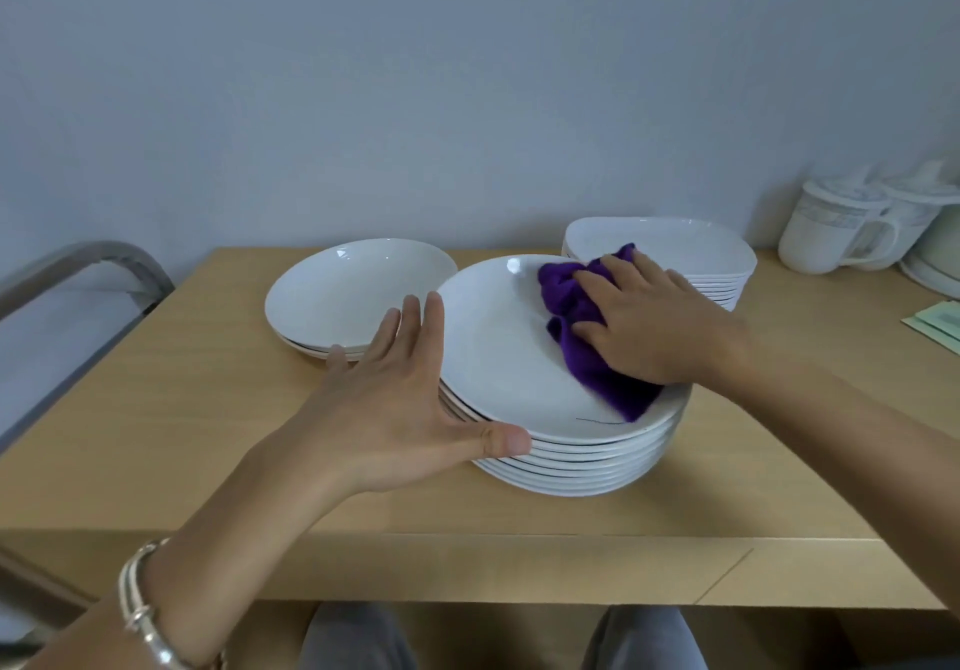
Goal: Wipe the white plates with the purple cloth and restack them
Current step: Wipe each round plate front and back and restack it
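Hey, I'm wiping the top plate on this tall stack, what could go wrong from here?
1. The top plate sits askew on the tall stack; the right hand pushing the purple cloth across it could slide or tip it.
2. The left hand only braces the rim with flat fingers, so it may not stop a slip.
3. A sliding plate could strike the smaller plate stack alongside.
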`<move>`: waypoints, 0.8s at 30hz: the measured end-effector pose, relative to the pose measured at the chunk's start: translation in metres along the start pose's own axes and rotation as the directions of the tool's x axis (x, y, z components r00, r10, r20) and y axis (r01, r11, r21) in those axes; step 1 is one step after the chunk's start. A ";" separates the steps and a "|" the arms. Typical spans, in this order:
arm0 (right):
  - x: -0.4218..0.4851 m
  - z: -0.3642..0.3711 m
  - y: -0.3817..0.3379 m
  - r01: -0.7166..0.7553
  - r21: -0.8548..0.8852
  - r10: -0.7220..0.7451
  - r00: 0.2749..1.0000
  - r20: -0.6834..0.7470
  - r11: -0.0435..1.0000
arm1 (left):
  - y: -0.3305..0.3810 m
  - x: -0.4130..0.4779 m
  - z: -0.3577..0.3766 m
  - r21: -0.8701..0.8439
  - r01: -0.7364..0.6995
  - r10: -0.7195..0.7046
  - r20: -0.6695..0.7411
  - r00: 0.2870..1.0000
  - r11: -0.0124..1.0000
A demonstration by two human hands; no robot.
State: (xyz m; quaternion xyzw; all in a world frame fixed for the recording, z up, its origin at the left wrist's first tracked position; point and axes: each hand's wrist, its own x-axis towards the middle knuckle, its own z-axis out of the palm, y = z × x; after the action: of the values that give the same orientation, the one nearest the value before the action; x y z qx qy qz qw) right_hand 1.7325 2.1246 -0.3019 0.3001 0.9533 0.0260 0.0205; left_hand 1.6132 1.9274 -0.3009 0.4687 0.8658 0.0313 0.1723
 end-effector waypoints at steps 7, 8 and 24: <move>-0.054 -0.025 -0.029 0.282 0.235 -0.336 0.912 0.236 0.930 | -0.001 0.001 0.004 -0.057 -0.028 0.026 -0.043 0.999 0.998; -0.050 -0.024 -0.038 0.338 0.275 -0.403 0.885 0.234 0.900 | -0.002 0.002 0.005 -0.080 -0.036 0.032 -0.047 0.998 0.996; 0.018 0.006 -0.008 -0.014 0.072 0.020 0.996 -0.085 0.997 | -0.003 0.000 0.003 -0.014 -0.024 0.023 -0.079 0.997 1.000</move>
State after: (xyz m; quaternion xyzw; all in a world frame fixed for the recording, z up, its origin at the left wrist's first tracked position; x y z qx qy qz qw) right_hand 1.7133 2.1291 -0.3086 0.3072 0.9511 0.0049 -0.0314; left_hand 1.6120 1.9250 -0.3047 0.4761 0.8660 0.0585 0.1411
